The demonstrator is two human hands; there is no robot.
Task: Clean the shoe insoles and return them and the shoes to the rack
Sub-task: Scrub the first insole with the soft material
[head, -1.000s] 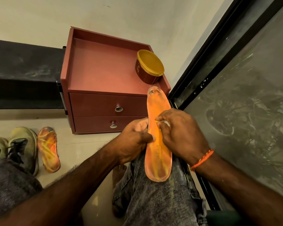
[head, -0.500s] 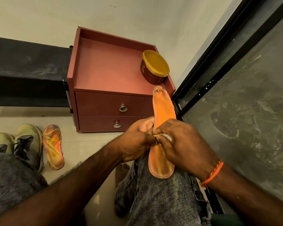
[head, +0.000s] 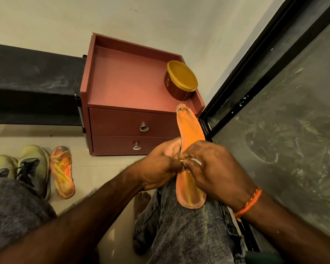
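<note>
Lying lengthwise along a knee clad in grey denim at the lower centre of the frame, a long orange foam insole (head: pixel 189 189) is gripped by both hands. The left hand (head: pixel 160 168) is closed on its left edge, and the right hand (head: pixel 215 172) is closed over its middle from the right; the fingertips of the two hands meet there, pinching a thin yellowish strand against the insole. An orange thread band (head: pixel 249 203) is worn on the right wrist. The insole's worn toe end is pointed up toward a dark red two-drawer wooden cabinet (head: pixel 133 119) at the centre, on whose top a round brown tub with a yellow lid (head: pixel 181 82) is set near the right rim. At the lower left, a second orange-and-yellow insole (head: pixel 62 172) is laid on the pale floor just beside a pair of olive-green sneakers (head: pixel 30 166).
</note>
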